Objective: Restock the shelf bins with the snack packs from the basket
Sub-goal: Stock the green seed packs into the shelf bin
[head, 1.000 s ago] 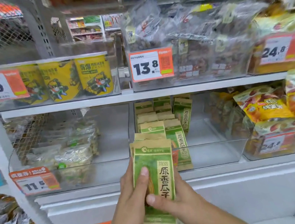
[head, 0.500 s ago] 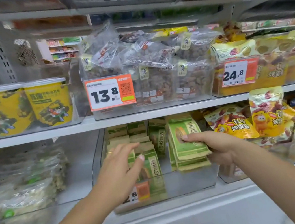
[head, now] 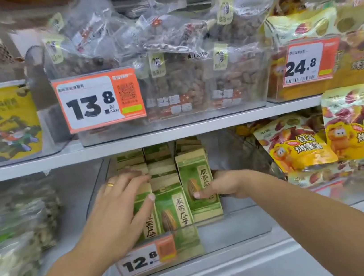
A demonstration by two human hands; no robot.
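Both hands reach into the clear bin [head: 236, 230] on the lower shelf, tagged 12.8 [head: 144, 259]. Left hand [head: 118, 207], ring on one finger, lies flat with straight fingers on the left row of green seed packs [head: 172, 211]. Right hand [head: 225, 184] grips an upright green pack [head: 197, 182] at the right of the rows, thumb on its front. Yellow-red snack bags [head: 294, 145] sit in the next bin right. Upper shelf: clear nut bags [head: 181, 77] behind a 13.8 tag [head: 98, 100], yellow tubs [head: 3, 120] left, 24.8 tag [head: 306, 63] right.

Left hand [head: 116, 208] fingers straight; right hand [head: 223, 184] fingers curled.
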